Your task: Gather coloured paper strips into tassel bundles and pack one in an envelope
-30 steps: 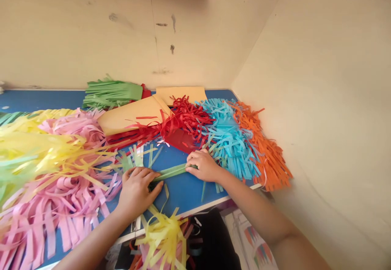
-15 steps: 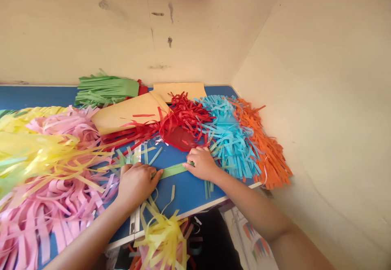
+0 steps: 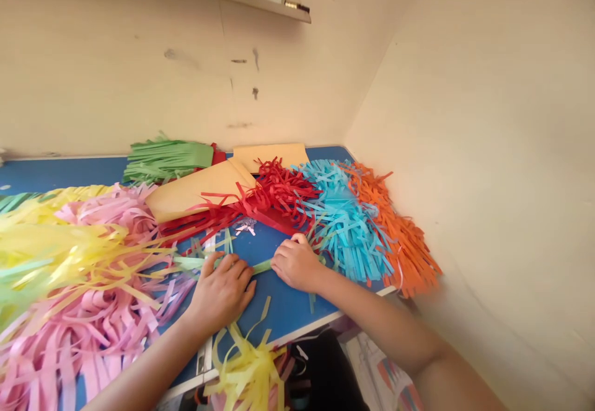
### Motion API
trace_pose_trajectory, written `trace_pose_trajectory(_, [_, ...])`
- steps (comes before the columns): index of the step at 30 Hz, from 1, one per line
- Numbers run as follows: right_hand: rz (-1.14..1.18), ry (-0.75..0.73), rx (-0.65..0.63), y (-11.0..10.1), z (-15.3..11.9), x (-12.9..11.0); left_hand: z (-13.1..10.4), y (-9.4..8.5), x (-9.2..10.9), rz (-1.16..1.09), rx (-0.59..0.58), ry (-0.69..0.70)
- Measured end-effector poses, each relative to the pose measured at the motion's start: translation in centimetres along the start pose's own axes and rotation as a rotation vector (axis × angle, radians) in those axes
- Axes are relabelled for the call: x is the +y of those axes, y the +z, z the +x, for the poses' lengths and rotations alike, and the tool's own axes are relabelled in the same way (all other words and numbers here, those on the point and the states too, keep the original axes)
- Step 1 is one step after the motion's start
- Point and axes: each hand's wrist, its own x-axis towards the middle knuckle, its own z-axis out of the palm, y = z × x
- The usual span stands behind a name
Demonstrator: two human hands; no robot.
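A narrow light-green folded paper band (image 3: 263, 266) with fringed ends lies across the blue table between my hands. My left hand (image 3: 225, 287) rests palm down over its left part, the fingers apart and pressing on it. My right hand (image 3: 297, 263) has its fingers curled over the band's right part; its thumb is hidden. Fringed light-green strips (image 3: 188, 263) stick out left of my left hand. Just beyond my right hand lies a red fringed paper piece (image 3: 279, 219). Yellow paper strips (image 3: 248, 361) hang over the table's front edge below my left hand.
Pink fringe (image 3: 93, 318) and yellow fringe (image 3: 60, 237) pile up on the left. Blue fringe (image 3: 344, 225) and orange fringe (image 3: 400, 237) lie right. A tan paper sheet (image 3: 199, 191) and green fringe (image 3: 170, 158) are behind. A wall shelf (image 3: 274, 7) juts out above.
The view has tilted up, bringing the shelf in. My left hand has moved right along the green band and its fingers have spread. The visible stretch between my hands is shorter.
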Motion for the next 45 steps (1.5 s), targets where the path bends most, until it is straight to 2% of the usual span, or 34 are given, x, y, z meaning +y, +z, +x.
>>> trace_pose_trajectory(3, [0.004, 0.028, 0.032, -0.2, 0.3, -0.7, 0.1, 0.2, -0.1, 0.022, 0.035, 0.002])
trace_pose_trajectory(7, [-0.077, -0.074, 0.099, 0.7, -0.1, -1.6, -0.8, 0.3, -0.3, 0.018, 0.040, 0.041])
trace_pose_trajectory(12, [0.034, -0.039, 0.106, 1.7, -1.8, 0.5, -3.3, 0.8, -1.4, -0.105, 0.011, 0.077])
trace_pose_trajectory(17, [0.275, 0.146, 0.002, 1.0, -2.3, 2.6, -4.8, 1.3, -2.6, -0.260, 0.014, -0.110])
trace_pose_trajectory(20, [0.359, 0.231, -0.045, 0.6, -1.9, 2.6, -4.6, 0.7, -2.3, -0.271, -0.049, -0.243])
trace_pose_trajectory(23, [0.390, 0.304, -0.060, 0.3, -1.5, 2.3, -4.2, 0.2, -1.5, -0.252, -0.063, -0.330])
trace_pose_trajectory(26, [0.391, 0.366, -0.087, 0.3, -1.3, 2.1, -3.7, 0.1, -1.1, -0.228, -0.057, -0.380])
trace_pose_trajectory(29, [0.386, 0.399, -0.105, 0.4, -1.0, 2.1, -3.2, 0.3, -1.0, -0.203, -0.102, -0.407])
trace_pose_trajectory(35, [0.316, 0.464, -0.149, 0.2, -0.5, 1.7, -2.6, 0.1, -0.9, -0.159, -0.178, -0.396])
trace_pose_trajectory(37, [0.239, 0.386, -0.101, -0.1, -0.7, 1.4, -2.5, -0.1, -0.6, -0.110, -0.146, -0.322])
trace_pose_trajectory(41, [0.118, 0.014, 0.005, -0.2, -1.3, 0.8, -2.2, -0.6, -0.1, -0.033, -0.089, -0.070])
trace_pose_trajectory(45, [-0.031, -0.085, 0.045, 0.5, -0.9, 0.4, -0.9, -0.5, 0.3, -0.010, -0.055, -0.032])
